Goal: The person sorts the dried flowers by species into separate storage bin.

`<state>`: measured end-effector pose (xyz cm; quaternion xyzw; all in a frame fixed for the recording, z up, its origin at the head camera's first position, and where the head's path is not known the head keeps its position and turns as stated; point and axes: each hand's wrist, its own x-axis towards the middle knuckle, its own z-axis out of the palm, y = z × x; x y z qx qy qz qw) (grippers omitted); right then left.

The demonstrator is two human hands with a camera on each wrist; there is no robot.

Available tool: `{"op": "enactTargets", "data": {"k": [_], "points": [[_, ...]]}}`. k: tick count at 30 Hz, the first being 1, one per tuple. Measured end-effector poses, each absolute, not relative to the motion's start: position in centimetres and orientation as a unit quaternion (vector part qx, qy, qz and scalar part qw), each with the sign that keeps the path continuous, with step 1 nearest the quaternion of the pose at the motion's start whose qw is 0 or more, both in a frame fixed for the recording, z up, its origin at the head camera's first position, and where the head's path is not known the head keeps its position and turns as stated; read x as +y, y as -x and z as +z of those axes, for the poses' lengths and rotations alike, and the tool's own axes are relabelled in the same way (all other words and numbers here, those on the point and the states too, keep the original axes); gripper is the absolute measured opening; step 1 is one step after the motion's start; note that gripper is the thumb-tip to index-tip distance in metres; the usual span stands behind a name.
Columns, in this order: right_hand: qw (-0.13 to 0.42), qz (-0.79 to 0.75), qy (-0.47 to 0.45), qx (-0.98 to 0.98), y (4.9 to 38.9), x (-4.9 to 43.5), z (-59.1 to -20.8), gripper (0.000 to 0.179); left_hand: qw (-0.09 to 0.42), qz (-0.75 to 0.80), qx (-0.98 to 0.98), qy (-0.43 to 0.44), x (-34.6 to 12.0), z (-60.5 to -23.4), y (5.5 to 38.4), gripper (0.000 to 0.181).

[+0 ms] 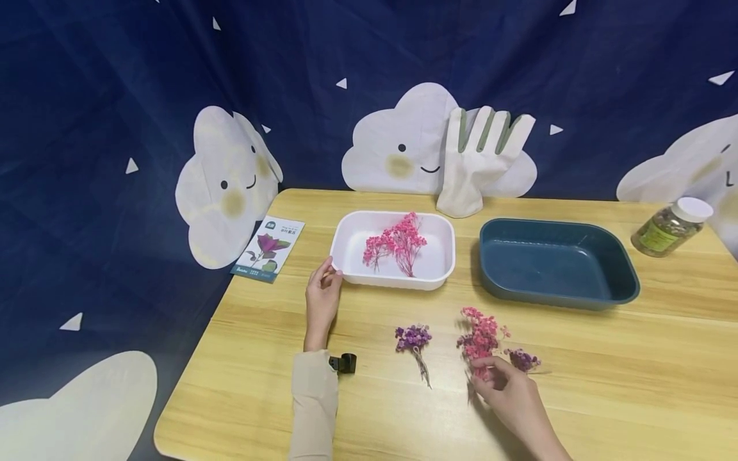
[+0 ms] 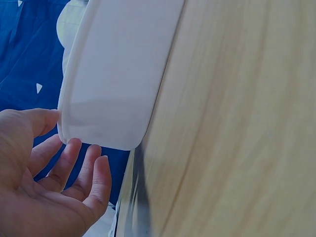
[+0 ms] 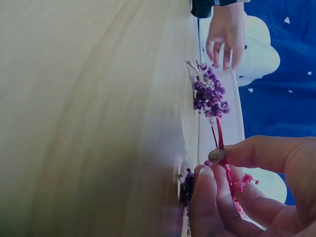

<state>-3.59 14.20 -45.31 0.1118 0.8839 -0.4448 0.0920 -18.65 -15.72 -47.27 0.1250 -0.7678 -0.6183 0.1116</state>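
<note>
My left hand holds the near left corner of a white plastic basin; in the left wrist view the thumb and fingertips meet its rim. Pink dried flowers lie inside the basin. On the right, my right hand pinches the stems of a pink dried flower sprig between thumb and fingers, low over the table. A small purple dried flower bunch lies close beside that hand. Another purple bunch, its stems tied, lies between the two hands.
A dark teal basin stands right of the white one. Beyond it a clear jar with a white lid lies tilted. A white glove leans upright against the cloud-patterned curtain. A flower-printed packet lies at the table's left edge.
</note>
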Motion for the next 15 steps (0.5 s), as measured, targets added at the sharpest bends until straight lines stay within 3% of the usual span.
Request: {"op": "enactTargets", "data": {"k": [15], "points": [[0.12, -0.477, -0.107, 0.864, 3.7, 14.39, -45.48, 0.024, 0.11, -0.621, -0.767, -0.122, -15.79, -47.3, 18.7, 0.045]]}}
